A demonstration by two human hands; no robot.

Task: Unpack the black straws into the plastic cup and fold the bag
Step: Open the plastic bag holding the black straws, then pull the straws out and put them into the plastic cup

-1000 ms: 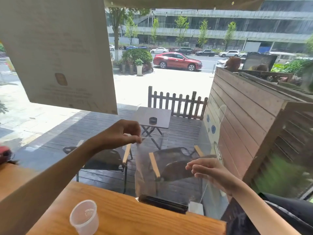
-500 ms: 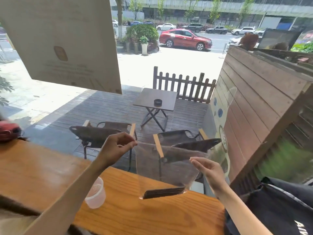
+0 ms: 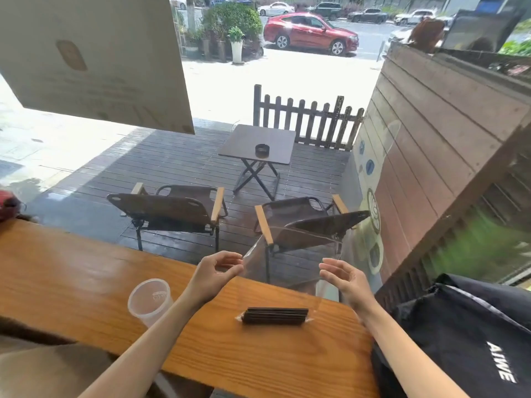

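The bag [image 3: 290, 262] between the hands is pinched by the left hand [image 3: 214, 272]; the curled right hand's [image 3: 343, 280] grip cannot be told.

The long orange-brown wooden table [image 3: 71, 277] carried an upright clear plastic cup [image 3: 150, 301] and, apart to its right, a flat bundle of black straws [image 3: 275, 315] lying crosswise in the bottom of a clear plastic bag [image 3: 290, 262].

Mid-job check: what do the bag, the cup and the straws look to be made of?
Bag: thin clear plastic film, glossy; the chair outside shows straight through it, and its edges crease. Cup: translucent, milky plastic, apparently thin-walled; light passes through its wall. Straws: matte black, possibly plastic or paper; too small here to tell which.
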